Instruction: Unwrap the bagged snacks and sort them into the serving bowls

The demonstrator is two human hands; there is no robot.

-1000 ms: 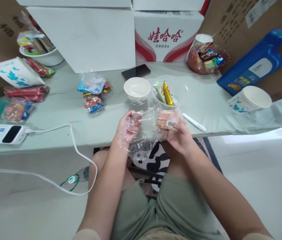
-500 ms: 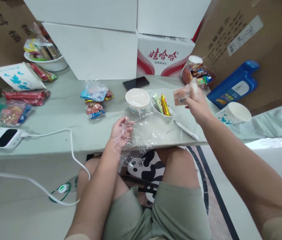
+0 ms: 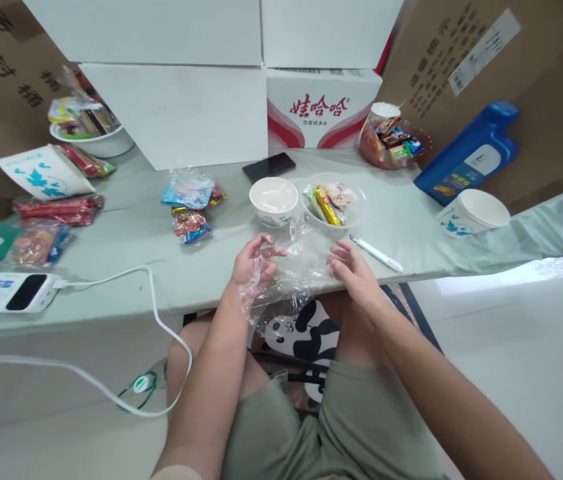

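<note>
The wrap was thin clear plastic, glossy and crinkled. The shallow dish looked like smooth, translucent plastic; the yellow packet had a shiny, foil-like skin. The small bowl seemed coated paper. A smooth covering with a faint sheen dressed the counter. The brown carton was matt cardboard, the phone glossy.

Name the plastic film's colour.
The plastic film is clear and colourless; the head view shows it.
</note>
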